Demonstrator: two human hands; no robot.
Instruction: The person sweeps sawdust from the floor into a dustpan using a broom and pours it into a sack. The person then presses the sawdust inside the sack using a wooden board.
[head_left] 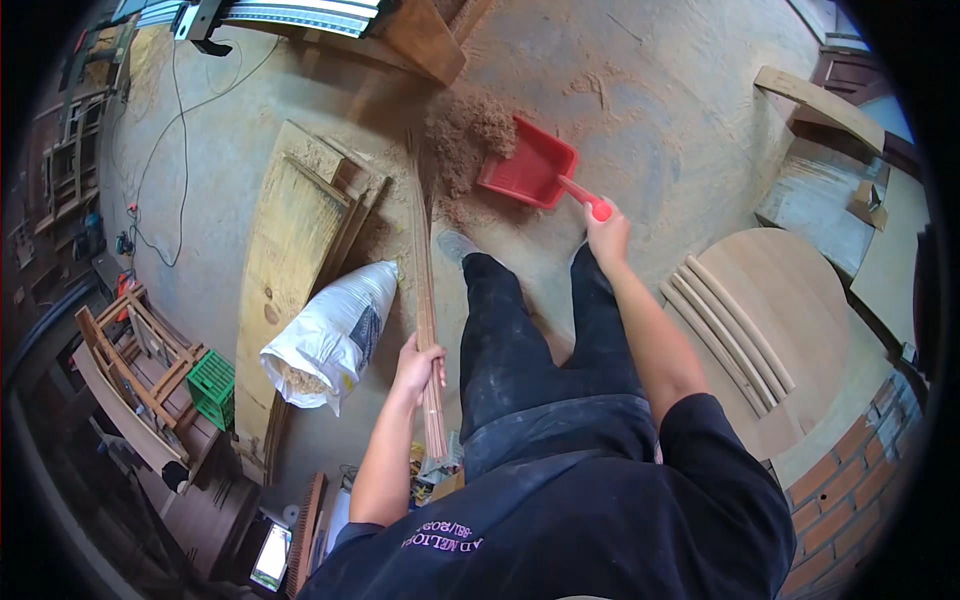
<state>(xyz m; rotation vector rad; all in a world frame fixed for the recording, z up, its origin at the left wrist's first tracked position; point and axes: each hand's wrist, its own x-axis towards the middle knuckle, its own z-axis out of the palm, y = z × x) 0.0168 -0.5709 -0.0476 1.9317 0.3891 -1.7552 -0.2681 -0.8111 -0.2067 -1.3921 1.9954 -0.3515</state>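
My left hand [418, 369] is closed around a bundle of long thin sticks [424, 290], a stick broom by its look, whose far end reaches the floor beside a sawdust pile [465, 135]. In my right hand [607, 235] is the handle of a red dustpan [540, 165]. The dustpan lies tilted on the floor with its open edge against the right side of the sawdust. To the left of the broom, a white sack [335, 330] lies on its side, with shavings showing at its mouth.
Wooden boards [285, 240] lie beyond the sack. A round wooden panel [800, 300] bearing curved wood pieces [735, 325] is at right. A green crate [211, 388] and wooden frames stand at left. A cable [184, 150] crosses the floor. Brickwork [850, 480] is at lower right.
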